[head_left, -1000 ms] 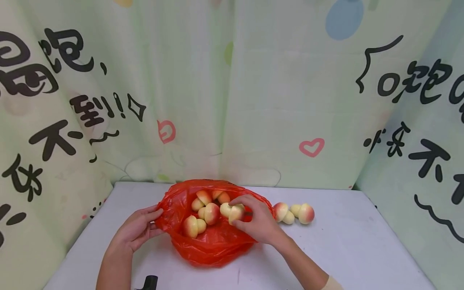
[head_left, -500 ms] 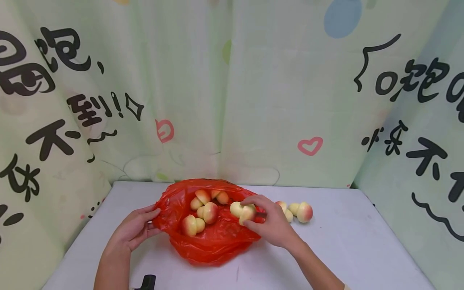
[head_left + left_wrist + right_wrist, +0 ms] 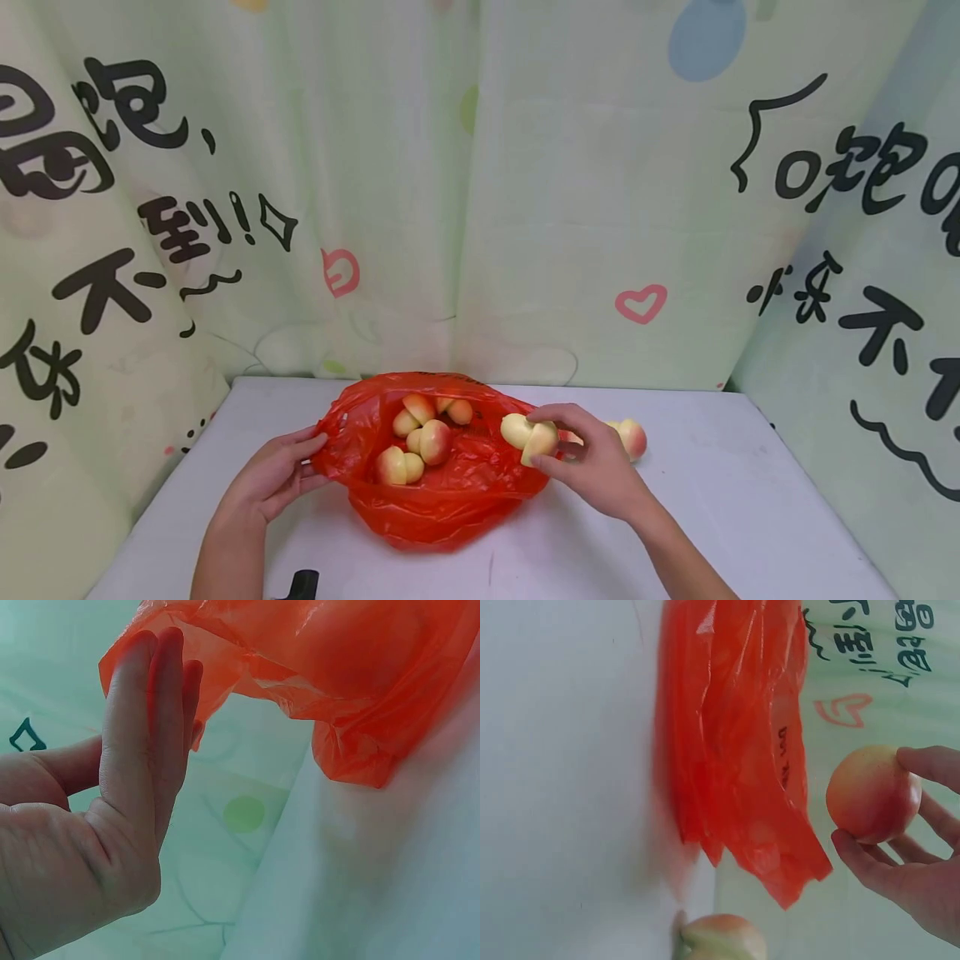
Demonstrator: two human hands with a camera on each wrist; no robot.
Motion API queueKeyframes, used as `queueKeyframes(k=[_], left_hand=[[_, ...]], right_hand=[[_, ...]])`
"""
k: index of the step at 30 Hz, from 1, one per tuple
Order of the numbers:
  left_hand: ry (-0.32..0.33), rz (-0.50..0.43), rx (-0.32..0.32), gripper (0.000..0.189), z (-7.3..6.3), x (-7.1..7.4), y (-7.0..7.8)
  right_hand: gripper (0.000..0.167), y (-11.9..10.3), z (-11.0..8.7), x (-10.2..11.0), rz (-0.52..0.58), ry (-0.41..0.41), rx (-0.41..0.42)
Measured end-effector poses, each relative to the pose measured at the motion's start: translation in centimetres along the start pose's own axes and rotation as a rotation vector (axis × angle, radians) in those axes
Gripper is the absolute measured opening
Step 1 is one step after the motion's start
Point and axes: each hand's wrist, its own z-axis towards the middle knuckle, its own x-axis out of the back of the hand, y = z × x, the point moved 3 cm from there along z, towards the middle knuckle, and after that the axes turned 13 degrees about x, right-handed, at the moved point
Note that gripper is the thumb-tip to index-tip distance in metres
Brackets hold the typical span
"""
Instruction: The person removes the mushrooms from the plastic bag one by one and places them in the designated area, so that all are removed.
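A red plastic bag (image 3: pixel 442 521) stands with its mouth gaping toward me, several cream mushroom-shaped pieces with reddish caps (image 3: pixel 436 442) inside. At its left rim, my left hand (image 3: pixel 281 475) pinches the plastic, fingers long and close together in the left wrist view. Over the right rim, my right hand (image 3: pixel 592 458) holds another mushroom-shaped piece (image 3: pixel 516 430) between thumb and fingertips. From the right wrist view, its round yellow-red cap (image 3: pixel 874 795) shows, apart from the bag's edge (image 3: pixel 787 877).
Behind my right hand, a further mushroom-shaped piece (image 3: pixel 633 439) lies on the white table (image 3: pixel 720 500), partly hidden. A black object (image 3: pixel 303 584) pokes in at the bottom edge. Printed curtains (image 3: pixel 540 250) enclose the table at the back and sides.
My right hand has moved right with the mushroom-shaped piece, from above the bag's inside to its right rim, covering more of the pieces on the table. The left hand keeps its hold.
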Motion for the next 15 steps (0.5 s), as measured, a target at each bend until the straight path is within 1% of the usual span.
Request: queueKeyframes(k=[4, 8, 15], left_hand=[[-0.001, -0.002, 0.005, 0.063, 0.1, 0.2, 0.0], [-0.002, -0.001, 0.005, 0.065, 0.0, 0.4, 0.1], [-0.022, -0.003, 0.002, 0.064, 0.1, 0.6, 0.0]], right_hand=[[0.044, -0.1, -0.4, 1.1, 0.014, 0.029, 0.011], [0.043, -0.2, -0.7, 2.1, -0.036, 0.043, 0.024], [0.043, -0.1, -1.4, 4.0, -0.065, 0.074, -0.006]])
